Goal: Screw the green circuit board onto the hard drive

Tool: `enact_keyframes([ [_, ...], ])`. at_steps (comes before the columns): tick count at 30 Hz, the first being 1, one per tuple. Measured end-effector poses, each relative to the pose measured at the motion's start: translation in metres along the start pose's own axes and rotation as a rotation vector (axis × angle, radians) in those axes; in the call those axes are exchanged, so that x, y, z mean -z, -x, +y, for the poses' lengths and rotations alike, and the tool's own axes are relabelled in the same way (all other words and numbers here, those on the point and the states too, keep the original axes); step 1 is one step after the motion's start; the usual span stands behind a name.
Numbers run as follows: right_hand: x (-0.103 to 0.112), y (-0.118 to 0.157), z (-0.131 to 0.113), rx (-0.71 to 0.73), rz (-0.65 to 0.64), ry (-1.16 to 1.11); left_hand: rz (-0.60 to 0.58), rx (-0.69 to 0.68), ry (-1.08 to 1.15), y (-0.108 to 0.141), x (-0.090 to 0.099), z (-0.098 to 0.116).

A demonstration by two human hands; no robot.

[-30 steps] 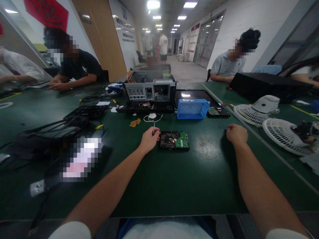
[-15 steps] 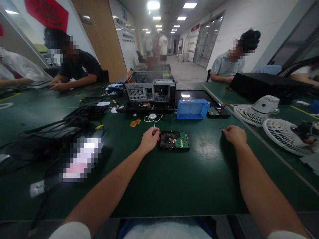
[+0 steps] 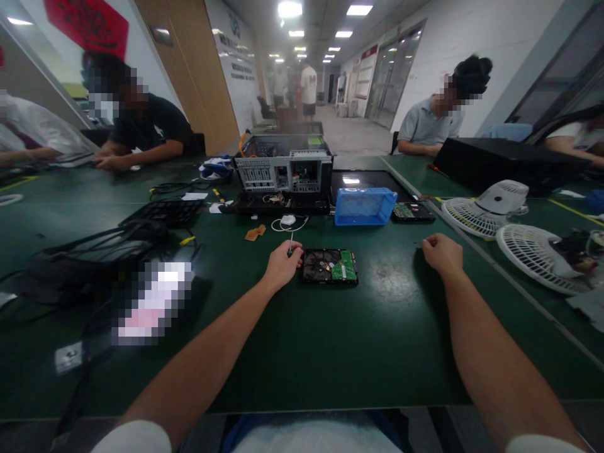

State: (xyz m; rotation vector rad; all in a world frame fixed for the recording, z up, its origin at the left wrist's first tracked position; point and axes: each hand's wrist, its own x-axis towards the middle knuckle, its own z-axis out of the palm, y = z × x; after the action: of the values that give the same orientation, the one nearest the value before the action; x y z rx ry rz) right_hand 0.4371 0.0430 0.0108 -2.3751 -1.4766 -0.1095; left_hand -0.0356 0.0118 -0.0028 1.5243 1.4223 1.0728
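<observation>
My left hand [image 3: 284, 261] is closed around a small screwdriver [image 3: 291, 242], whose thin metal shaft points up and away. Against the fingertips of that hand lies a hard disk drive [image 3: 329, 266], flat on the green table [image 3: 358, 352], with its green circuit board facing up on the right. Farther right, my right hand [image 3: 442, 253] rests on the table with its fingers curled together; what they hold, if anything, is hidden. Tiny dark specks [image 3: 416, 243], too small to name, lie just left of its fingertips.
Beyond the drive stand a blue plastic bin [image 3: 365, 207] and an opened computer case [image 3: 283, 173]. A second drive [image 3: 413, 212] lies beside the bin. White fan parts [image 3: 533, 258] are at the right, a black bag [image 3: 108, 258] at the left. Other people sit around the table.
My right hand has shifted slightly, its fingertips drawing a little away from the specks. My left hand, the screwdriver and the drive have stayed in place.
</observation>
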Motion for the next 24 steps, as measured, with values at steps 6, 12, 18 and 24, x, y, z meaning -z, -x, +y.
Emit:
enact_keyframes([
  [6, 0.005, -0.001, -0.001, -0.109, 0.007, -0.034, -0.008, -0.003, 0.007, 0.000, 0.000, 0.001],
  [12, 0.013, 0.005, -0.012, -0.033, 0.043, -0.079, 0.009, 0.023, 0.000, -0.001, -0.001, 0.000],
  [18, 0.020, 0.034, -0.060, 0.169, 0.043, -0.247, 0.005, 0.002, 0.007, -0.001, -0.001, 0.000],
  [24, 0.006, 0.088, -0.127, 0.483, -0.169, -0.572, -0.016, -0.017, -0.010, 0.001, 0.002, 0.003],
])
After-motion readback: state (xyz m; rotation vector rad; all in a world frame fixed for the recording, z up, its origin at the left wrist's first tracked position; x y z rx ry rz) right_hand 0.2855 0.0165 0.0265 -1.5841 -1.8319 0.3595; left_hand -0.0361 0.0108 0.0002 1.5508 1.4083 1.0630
